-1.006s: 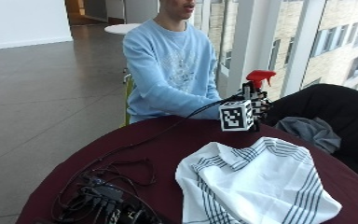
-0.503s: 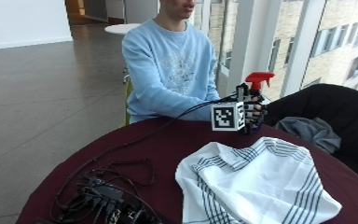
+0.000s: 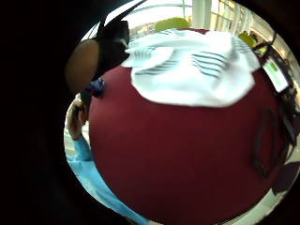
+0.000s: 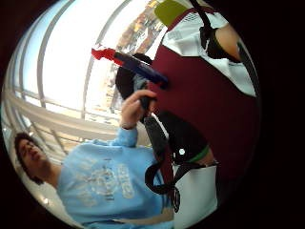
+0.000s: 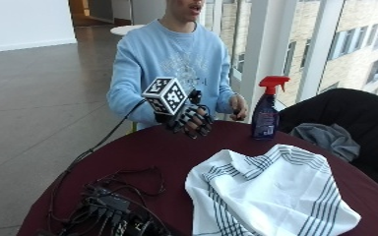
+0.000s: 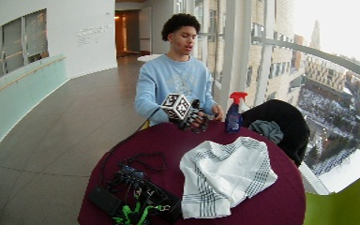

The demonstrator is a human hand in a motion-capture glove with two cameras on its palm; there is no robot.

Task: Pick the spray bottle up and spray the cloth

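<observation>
One gloved right hand [image 5: 190, 119] raised above the counter [image 5: 149, 157], fingers relaxed and spread, holding nothing; spray bottle [image 5: 266, 109] upright at the far edge, just beside the bare hand [image 5: 238, 106], probably set down within easy reach. Striped cloth [image 5: 267, 194] spread near right, ready for spraying. From the thumb-side palm view: bottle [image 4: 131, 64] well apart. Half a second earlier, hand up at the bottle; now drawn back leftward.
</observation>
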